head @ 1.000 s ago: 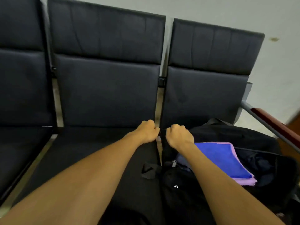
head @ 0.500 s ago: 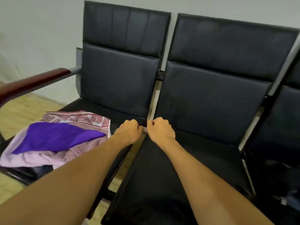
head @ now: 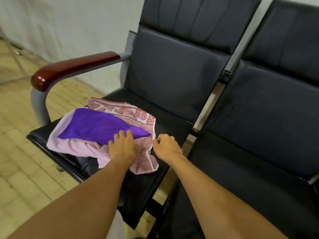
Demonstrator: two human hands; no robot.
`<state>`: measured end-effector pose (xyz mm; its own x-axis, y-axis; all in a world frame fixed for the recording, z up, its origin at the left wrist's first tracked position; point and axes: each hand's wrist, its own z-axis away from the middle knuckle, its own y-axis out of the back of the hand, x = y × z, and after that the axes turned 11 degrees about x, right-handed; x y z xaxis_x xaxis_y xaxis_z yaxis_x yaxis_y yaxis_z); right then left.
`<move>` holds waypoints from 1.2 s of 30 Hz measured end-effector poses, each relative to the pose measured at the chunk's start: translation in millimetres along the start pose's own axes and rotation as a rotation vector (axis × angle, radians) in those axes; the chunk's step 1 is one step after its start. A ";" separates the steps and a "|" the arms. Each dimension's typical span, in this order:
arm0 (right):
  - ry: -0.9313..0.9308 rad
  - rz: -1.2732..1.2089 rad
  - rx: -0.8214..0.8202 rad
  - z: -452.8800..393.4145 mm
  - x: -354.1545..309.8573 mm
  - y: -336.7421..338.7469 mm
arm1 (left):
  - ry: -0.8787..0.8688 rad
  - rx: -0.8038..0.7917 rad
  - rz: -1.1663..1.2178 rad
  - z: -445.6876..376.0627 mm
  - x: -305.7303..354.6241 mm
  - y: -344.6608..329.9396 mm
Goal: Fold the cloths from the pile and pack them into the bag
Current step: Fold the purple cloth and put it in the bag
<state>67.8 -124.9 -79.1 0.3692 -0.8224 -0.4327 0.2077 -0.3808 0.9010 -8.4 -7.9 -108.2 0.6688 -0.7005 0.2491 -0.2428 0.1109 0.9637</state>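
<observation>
A pile of cloths lies on the leftmost black seat (head: pixel 172 118). On top is a purple cloth (head: pixel 96 125), with a light pink cloth (head: pixel 63 140) under it and a red-and-white leaf-patterned cloth (head: pixel 131 112) beneath. My left hand (head: pixel 123 145) rests on the pile's near edge, fingers spread over the purple and patterned cloths. My right hand (head: pixel 166 145) is curled into a fist right beside the patterned cloth's right edge, and I see no cloth inside it. The bag is out of view.
A dark red armrest (head: pixel 72 66) on a grey metal frame borders the seat on the left. A second black seat (head: pixel 250 135) stands to the right. Wooden flooring (head: pixel 20 152) lies to the left and a pale wall behind.
The view has swung left from the bag's seat to the cloth pile. Both hands moved from fists in mid-air to the pile; my left hand has opened and landed on the cloths.
</observation>
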 end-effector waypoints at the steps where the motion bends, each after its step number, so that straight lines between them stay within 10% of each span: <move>1: 0.013 -0.011 -0.012 -3.3 -2.9 -6.3 | 0.046 -0.004 0.009 -2.9 -4.9 -3.1; 21: 0.334 0.060 -0.248 -53.8 -46.9 -65.6 | 0.066 -0.003 0.168 -63.8 -16.4 -25.0; 36: 0.259 0.007 0.240 -12.6 13.7 61.6 | -0.295 0.125 0.523 -29.4 62.9 35.9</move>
<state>97.0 -154.3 -29.9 0.5935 -0.7031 -0.3918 -0.0038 -0.4892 0.8722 45.6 -27.2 -55.1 0.2202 -0.7429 0.6321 -0.5790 0.4220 0.6977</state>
